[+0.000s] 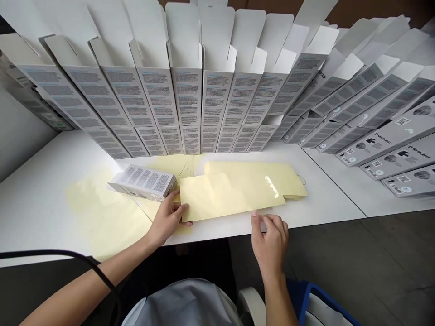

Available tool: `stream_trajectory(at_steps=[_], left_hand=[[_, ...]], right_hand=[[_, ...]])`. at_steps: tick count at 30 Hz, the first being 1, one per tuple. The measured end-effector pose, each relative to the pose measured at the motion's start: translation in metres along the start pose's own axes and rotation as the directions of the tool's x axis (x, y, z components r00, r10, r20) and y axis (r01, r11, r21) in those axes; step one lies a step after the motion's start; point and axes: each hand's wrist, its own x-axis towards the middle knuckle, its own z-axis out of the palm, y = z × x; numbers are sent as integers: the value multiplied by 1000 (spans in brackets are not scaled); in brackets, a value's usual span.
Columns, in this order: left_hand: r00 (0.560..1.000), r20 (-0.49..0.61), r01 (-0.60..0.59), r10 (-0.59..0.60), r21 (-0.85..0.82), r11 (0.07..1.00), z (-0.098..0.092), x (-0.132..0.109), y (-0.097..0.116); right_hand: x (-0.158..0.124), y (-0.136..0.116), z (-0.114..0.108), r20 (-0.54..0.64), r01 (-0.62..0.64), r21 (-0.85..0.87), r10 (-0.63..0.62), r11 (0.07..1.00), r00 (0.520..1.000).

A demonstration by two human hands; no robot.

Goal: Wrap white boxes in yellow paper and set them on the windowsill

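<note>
My left hand (168, 217) pinches the left end of a pale yellow sheet (231, 194), thumb on top and fingers beneath. The sheet is long, flat and glossy, with a glare spot near its right end. Directly below its lower edge is my right hand (271, 235), fingers curled and thumb raised at the edge. Whatever these fingers may pinch is too small or hidden to tell. Partly under the sheet, a stack of similar yellow sheets (292, 181) lies on the table. Just beyond my left hand, a printed white carton (146, 181) lies on its side.
Rows of upright cartons (185, 99) with raised flaps stand along the back of the white table (34, 203). More printed cartons (367, 145) line the right. Yellow paper (108, 217) lies at left. A black cable (68, 252) crosses the lower left. A blue-edged container (306, 299) sits below.
</note>
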Motion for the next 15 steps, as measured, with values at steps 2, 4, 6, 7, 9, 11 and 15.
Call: stream_trajectory(at_steps=[2, 4, 6, 7, 9, 11, 15], left_hand=[[1000, -12, 26, -27, -20, 999, 1, -1, -2], [1000, 8, 1, -1, 13, 1000, 0, -2, -4], [998, 47, -53, 50, 58, 997, -1, -1, -6], [995, 64, -83, 78, 76, 994, -3, -1, -8], [990, 76, -125, 116, 119, 985, -5, -1, -10], [987, 81, -155, 139, 234, 960, -9, -3, -13], [925, 75, -314, 372, 705, 636, -15, -8, -18]], right_hand=[[4, -3, 3, 78, -139, 168, 127, 976, 989], [9, -9, 6, 183, -341, 304, 296, 890, 937], [15, -13, 7, 278, -533, 447, 454, 718, 846], [18, -14, 8, 334, -597, 537, 499, 597, 800], [24, -15, 8, 450, -642, 698, 504, 316, 737], [28, -14, 8, 501, -620, 775, 479, 123, 721], [31, -12, 9, 414, -554, 827, 562, 96, 716]])
